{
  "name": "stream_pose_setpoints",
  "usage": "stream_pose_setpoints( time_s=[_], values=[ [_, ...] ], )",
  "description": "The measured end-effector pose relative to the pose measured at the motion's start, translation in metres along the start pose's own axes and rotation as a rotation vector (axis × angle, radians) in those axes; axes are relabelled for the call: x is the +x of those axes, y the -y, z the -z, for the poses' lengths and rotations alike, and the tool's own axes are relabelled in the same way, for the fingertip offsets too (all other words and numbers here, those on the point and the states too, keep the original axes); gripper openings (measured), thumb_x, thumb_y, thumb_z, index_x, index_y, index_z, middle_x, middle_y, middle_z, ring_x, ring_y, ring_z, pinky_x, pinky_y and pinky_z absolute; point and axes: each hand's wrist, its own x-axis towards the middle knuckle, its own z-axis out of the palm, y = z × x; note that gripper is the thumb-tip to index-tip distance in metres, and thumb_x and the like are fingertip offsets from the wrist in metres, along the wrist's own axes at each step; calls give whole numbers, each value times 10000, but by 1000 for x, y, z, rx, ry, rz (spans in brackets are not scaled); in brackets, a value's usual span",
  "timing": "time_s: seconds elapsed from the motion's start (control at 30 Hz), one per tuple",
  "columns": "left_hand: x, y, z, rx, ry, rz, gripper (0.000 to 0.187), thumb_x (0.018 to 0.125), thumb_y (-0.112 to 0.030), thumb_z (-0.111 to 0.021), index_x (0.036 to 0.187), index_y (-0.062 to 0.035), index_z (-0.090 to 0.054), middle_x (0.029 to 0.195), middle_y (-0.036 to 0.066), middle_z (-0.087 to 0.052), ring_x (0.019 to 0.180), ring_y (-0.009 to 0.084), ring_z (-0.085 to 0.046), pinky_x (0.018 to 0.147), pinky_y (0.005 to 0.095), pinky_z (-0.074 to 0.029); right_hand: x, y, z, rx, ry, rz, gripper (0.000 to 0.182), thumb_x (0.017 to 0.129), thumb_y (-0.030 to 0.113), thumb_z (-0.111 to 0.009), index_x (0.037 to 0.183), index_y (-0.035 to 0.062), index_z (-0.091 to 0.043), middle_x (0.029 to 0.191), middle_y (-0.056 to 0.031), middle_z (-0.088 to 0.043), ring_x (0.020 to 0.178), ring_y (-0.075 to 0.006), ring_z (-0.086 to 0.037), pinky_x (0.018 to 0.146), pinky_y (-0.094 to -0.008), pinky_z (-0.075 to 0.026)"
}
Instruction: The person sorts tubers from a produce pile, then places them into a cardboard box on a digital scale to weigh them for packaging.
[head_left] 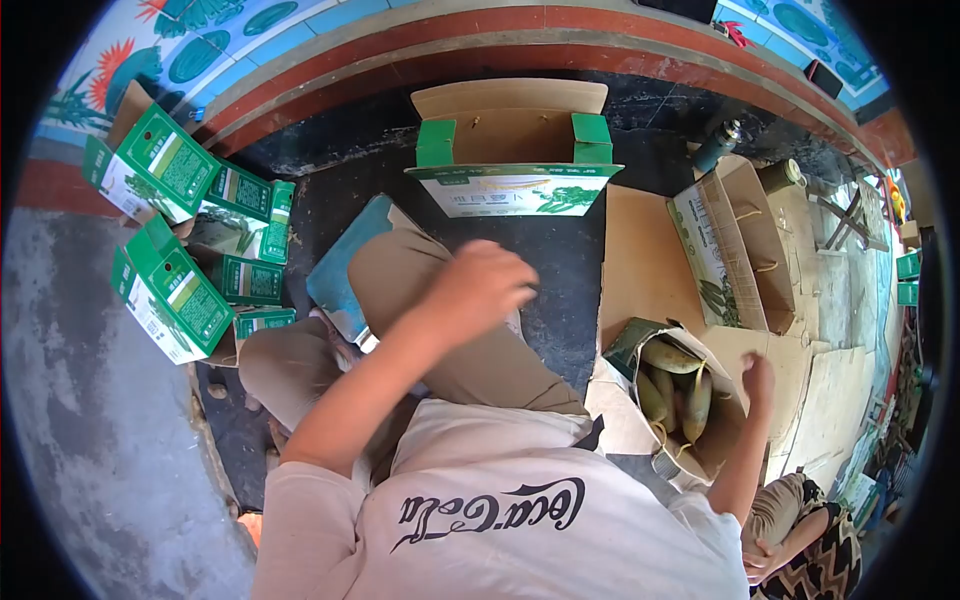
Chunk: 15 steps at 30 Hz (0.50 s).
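Note:
My left hand (488,284) is above my bent knee, fingers curled inward, and nothing shows sticking out of it. In front of it stands an open cardboard carton (515,190) with green and white printing and raised flaps. To the right, my right hand (757,380) is closed like a fist beside an open carton (725,425) tilted toward me. Inside that carton lie several long green radish-like vegetables (697,405) with thin tails. Neither hand appears to touch a carton. Both palms are turned out of sight.
Several green printed cartons (180,290) are piled at the left. A tall handled carton (722,250) stands at the right on flattened cardboard (645,255), near a dark bottle (715,147). Beside my left knee is a blue board (345,265). Another person's hand (765,562) shows at bottom right.

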Motion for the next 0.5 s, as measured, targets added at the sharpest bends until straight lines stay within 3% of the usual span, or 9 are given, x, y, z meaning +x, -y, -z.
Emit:
stream_pose_setpoints(
  time_s=[0.07, 0.17, 0.27, 0.33, 0.37, 0.43, 0.5],
  values=[
    [-21, 14, 35, 88, -97, 161, 92, 765, -125, -658, 839, -70, -653, 882, 90, -662, 865, 286, -613, 828, 390, -455, 43, 5, -9, -91, -425, 130, 331, 828, 103, -554, 1159, 90, -570, 1121, -153, -592, 1040, -346, -562, 872, -438, -459],
    [-57, 29, 77, 83, -313, 396, 85, 788, -74, -636, 865, -42, -655, 842, 113, -658, 822, 305, -616, 767, 367, -484, 84, 55, 17, -42, -470, 134, 498, 816, 168, -616, 1287, 104, -468, 1188, -152, -550, 1082, -344, -534, 901, -428, -449],
    [-95, 41, 108, 143, -505, 520, 95, 828, -58, -607, 893, -7, -654, 845, 105, -670, 809, 226, -638, 781, 307, -480, 132, 67, -2, -75, -406, 21, 591, 790, 260, -667, 1318, 108, -447, 1185, -181, -563, 1067, -354, -554, 890, -437, -464],
    [-118, 41, 124, 40, -666, 606, 103, 854, -59, -595, 909, 5, -653, 861, 91, -679, 816, 173, -639, 790, 281, -473, 156, 59, -21, -32, -232, -25, 592, 773, 306, -685, 1282, 88, -479, 1137, -194, -602, 1040, -361, -583, 870, -449, -479],
    [-130, 39, 131, 19, -717, 607, 112, 869, -68, -587, 917, 10, -651, 868, 85, -680, 827, 157, -633, 794, 276, -469, 162, 61, -24, -56, -167, -22, 505, 767, 313, -688, 1195, 83, -549, 1069, -201, -632, 1018, -360, -601, 848, -462, -489],
    [-151, 36, 145, -17, -833, 603, 136, 899, -87, -572, 933, 20, -648, 882, 72, -683, 848, 126, -620, 801, 266, -462, 152, 86, -15, -51, -130, -17, 287, 762, 256, -669, 988, 80, -642, 1006, -184, -651, 960, -363, -621, 795, -473, -503],
    [-170, 34, 153, -51, -917, 627, 147, 915, -98, -561, 941, 18, -647, 879, 71, -683, 846, 122, -620, 797, 261, -461, 157, 97, -20, -219, -73, 89, 191, 777, 158, -626, 933, 48, -639, 963, -192, -657, 890, -365, -641, 737, -453, -536]
  ],
)
